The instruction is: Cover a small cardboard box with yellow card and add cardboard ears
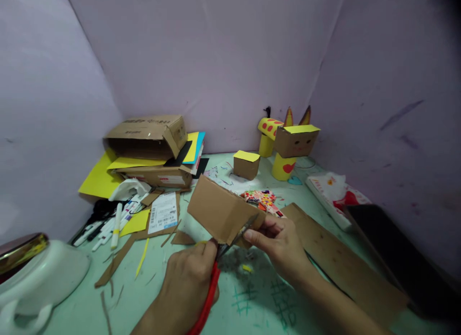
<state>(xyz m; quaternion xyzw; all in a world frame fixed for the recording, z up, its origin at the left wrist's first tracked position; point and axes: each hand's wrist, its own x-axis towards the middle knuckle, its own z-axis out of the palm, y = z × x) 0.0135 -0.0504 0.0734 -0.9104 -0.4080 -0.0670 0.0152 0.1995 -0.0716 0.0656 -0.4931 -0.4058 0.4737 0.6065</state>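
Near the centre, a brown cardboard piece (221, 210) is tilted above the table. My left hand (190, 272) is closed around scissors (236, 236), whose metal blades point up and right across the cardboard's lower right part. A red curved strip, perhaps the scissors' handle, runs down beside this hand. My right hand (279, 244) pinches the right end of the cardboard between thumb and fingers, close to the blade tips. The fingers of my left hand are partly hidden behind its back.
Cardboard boxes (144, 133) and coloured paper stand back left, with markers (117, 224) in front. A white pot (50, 272) is front left. A small box (247, 167) and a yellow-legged cardboard animal (297, 143) stand behind. A long cardboard strip (338, 263) and dark slab (392, 248) lie right.
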